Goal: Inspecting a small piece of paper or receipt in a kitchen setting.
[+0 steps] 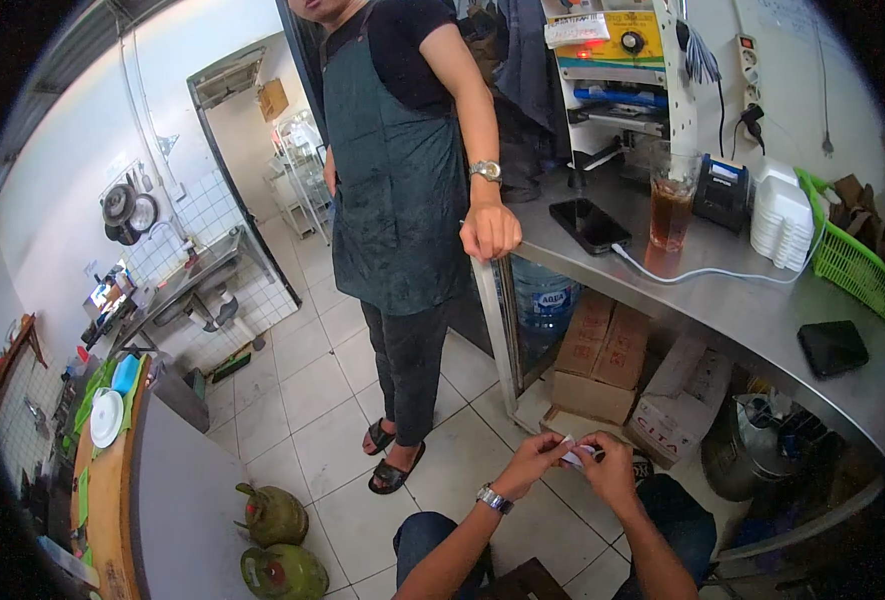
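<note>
My left hand (pixel 530 463), with a metal-banded watch (pixel 494 498) at its wrist, pinches one end of a small white piece of paper (pixel 576 453). From the other side my right hand (pixel 609 465) grips the same piece with thumb and fingertips. Both hands are held close together above my knees, and the fingers hide part of the paper. What the paper bears is too small to tell.
A person in a dark green apron (pixel 401 172) stands ahead, one hand on the steel table (pixel 742 322). On it are a phone (pixel 589 225), a glass of brown drink (pixel 671 206) and white foam boxes (pixel 781 214). Cardboard boxes (pixel 600 352) sit underneath. Green gas cylinders (pixel 281 574) stand left.
</note>
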### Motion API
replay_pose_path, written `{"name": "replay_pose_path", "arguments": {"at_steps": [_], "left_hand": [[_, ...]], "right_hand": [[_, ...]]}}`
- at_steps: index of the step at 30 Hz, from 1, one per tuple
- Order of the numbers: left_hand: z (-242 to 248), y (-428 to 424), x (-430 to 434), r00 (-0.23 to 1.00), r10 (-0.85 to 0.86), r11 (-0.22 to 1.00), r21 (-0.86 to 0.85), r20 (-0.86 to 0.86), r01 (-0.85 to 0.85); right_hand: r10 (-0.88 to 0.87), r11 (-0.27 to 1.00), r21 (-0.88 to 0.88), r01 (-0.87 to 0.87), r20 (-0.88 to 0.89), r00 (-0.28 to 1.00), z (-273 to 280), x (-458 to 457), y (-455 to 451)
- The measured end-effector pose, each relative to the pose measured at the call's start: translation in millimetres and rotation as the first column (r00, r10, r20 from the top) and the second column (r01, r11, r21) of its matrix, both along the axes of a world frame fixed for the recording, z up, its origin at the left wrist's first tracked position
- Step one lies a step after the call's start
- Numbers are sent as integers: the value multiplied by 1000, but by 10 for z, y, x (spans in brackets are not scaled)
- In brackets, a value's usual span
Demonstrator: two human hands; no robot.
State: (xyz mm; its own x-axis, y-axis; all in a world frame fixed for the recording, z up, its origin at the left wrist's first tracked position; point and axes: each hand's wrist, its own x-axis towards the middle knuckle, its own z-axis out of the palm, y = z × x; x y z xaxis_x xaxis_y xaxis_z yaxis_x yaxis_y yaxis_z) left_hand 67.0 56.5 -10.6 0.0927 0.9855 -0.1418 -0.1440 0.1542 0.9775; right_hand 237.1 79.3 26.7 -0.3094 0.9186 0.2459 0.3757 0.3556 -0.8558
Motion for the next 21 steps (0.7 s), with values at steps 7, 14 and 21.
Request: {"name": "replay_pose_path", "arguments": {"at_steps": [7,14,21], "left_hand": [[-97,-45,-22,985,127,992,-28,115,-124],[57,9,81,984,97,995,-38,149,-92],[-31,31,68,954,75,997,-5,292,-77]], "right_hand": [[64,996,64,-60,-58,996,-42,-1,-41],[-7,993,119,19,-103,995,-110,-42,16],[5,997,-77,-19,-177,984,-126,-9,68]]}}
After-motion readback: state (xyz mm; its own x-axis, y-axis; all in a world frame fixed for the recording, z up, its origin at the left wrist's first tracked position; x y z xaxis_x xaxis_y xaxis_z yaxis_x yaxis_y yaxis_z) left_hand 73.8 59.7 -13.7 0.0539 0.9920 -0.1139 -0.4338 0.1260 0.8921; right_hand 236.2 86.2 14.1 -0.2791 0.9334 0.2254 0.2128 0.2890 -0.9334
